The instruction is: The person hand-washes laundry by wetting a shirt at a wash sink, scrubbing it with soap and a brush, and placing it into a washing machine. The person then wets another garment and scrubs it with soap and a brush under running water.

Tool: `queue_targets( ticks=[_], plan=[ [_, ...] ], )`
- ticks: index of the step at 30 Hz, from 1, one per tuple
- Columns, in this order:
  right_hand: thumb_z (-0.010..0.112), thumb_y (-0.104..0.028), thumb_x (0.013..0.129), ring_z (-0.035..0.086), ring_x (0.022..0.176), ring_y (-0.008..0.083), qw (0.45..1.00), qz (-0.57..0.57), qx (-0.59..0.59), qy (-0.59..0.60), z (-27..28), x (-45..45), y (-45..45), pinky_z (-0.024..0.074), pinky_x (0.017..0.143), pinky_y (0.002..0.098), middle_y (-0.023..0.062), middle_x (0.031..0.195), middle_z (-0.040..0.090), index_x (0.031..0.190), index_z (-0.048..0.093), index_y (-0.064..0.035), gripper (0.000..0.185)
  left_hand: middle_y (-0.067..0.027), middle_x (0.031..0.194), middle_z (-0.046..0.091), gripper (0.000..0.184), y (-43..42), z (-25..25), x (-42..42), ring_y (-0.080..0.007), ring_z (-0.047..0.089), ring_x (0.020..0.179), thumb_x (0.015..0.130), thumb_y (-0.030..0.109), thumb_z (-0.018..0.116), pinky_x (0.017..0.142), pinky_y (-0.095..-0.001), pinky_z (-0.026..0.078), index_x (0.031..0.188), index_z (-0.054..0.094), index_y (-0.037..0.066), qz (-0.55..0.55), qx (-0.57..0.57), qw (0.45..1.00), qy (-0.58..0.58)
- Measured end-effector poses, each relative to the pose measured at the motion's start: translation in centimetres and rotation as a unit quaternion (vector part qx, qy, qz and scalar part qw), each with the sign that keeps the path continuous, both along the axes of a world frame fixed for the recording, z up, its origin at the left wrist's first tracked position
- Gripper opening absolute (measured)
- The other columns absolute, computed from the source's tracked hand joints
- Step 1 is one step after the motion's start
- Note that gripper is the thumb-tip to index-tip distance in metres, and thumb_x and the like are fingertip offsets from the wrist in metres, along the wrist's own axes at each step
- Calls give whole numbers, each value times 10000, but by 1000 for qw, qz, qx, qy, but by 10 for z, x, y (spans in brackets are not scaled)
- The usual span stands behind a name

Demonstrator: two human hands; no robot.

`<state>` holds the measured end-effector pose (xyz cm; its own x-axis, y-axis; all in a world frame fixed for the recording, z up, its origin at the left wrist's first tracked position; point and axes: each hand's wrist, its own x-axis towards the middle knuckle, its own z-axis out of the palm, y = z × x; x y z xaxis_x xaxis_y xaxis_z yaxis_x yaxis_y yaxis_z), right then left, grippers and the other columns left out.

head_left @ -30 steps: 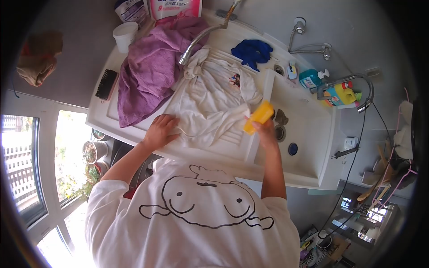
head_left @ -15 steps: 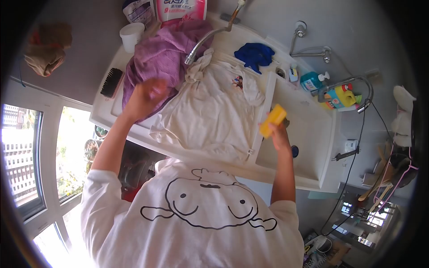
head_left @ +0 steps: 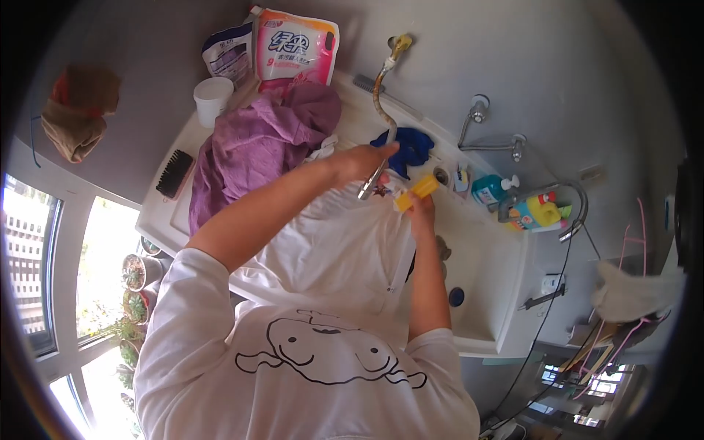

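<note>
My left hand [head_left: 359, 163] reaches across the white shirt [head_left: 315, 238], its fingers closed around the bendy metal faucet spout [head_left: 374, 182]. The spout's tip points down over the cloth. My right hand [head_left: 421, 211] grips a yellow bar of soap [head_left: 418, 192] beside the shirt's small coloured print [head_left: 380, 191], which is partly covered. The shirt lies spread on the washboard side of the white sink. Just behind my hands is a dark blue cloth [head_left: 412, 150]. A purple towel [head_left: 257, 147] is bunched to the left.
On the right is the sink basin [head_left: 477, 271], with bottles of green liquid [head_left: 490, 189] and yellow cleaner [head_left: 535, 213] on its ledge. A scrub brush [head_left: 174, 174], a white cup [head_left: 213, 99] and a pink detergent bag [head_left: 297, 48] stand left and back. Another faucet [head_left: 565, 194] curves at right.
My left hand has moved from beside the purple towel right to the spout, which has swung right and nearer. My right hand has brought the soap from the basin edge towards the print.
</note>
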<state>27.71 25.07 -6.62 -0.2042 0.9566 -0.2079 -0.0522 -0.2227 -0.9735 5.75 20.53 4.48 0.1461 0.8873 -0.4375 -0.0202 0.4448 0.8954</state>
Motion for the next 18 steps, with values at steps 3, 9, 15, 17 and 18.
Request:
queue_targets(
  ticks=[3,9,15,17,18],
  plan=[
    [541,-171,732,511,909,197,1000,1,0,0,18,10,-22,416,776,329,78,1029,472,1117,369,-25,446,-133,708,585,500,47,-2,-48,-265,571,702,821,466,369,640,-369,432,913,543,6,-22,327,799,505],
    [494,-124,722,493,967,333,997,7,-2,80,18,29,-72,381,857,414,168,1100,447,1178,274,-20,517,-118,864,601,420,123,96,-40,-266,577,833,805,416,404,683,-367,455,887,585,45,131,245,775,568],
    [511,-107,689,494,968,348,997,17,-10,81,8,46,-108,377,866,421,177,1080,462,1175,279,-16,547,-82,900,607,264,180,69,-23,-253,585,818,765,202,443,663,-379,452,946,590,78,66,172,780,598],
    [511,-101,682,495,971,345,997,20,-8,69,9,48,-116,381,862,420,175,1079,464,1174,285,-21,547,-93,863,609,254,189,57,-19,-273,588,785,766,208,441,647,-383,452,914,592,66,75,209,779,586],
    [503,-91,681,496,973,342,999,28,7,43,14,48,-119,387,854,419,172,1081,465,1172,289,-24,540,-104,825,611,250,196,52,-19,-293,590,752,768,215,440,632,-386,451,881,594,55,89,242,778,573]
  ],
)
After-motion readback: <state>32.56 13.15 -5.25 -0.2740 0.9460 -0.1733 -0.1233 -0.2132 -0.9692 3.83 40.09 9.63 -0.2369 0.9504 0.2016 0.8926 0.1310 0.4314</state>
